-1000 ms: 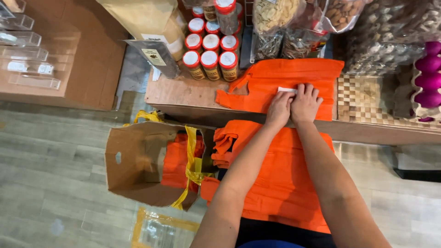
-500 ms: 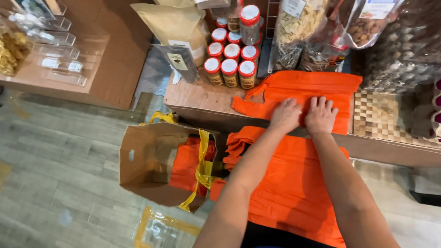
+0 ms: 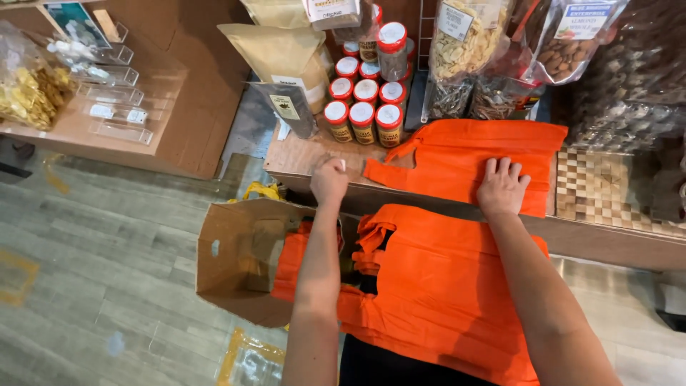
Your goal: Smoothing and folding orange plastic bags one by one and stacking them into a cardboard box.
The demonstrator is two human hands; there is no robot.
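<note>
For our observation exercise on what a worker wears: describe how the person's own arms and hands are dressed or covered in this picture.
Both forearms are bare: no sleeves reach into view, and there are no gloves. The left hand and right hand show no ring, watch or bracelet that can be made out. No markings are visible on either arm.

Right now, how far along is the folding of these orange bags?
Done: one orange fabric bag lies flat on the wooden counter. In hand: right hand presses it; left hand, fisted, rests beside it. Left: more orange bags fill the brown cardboard box.
</note>
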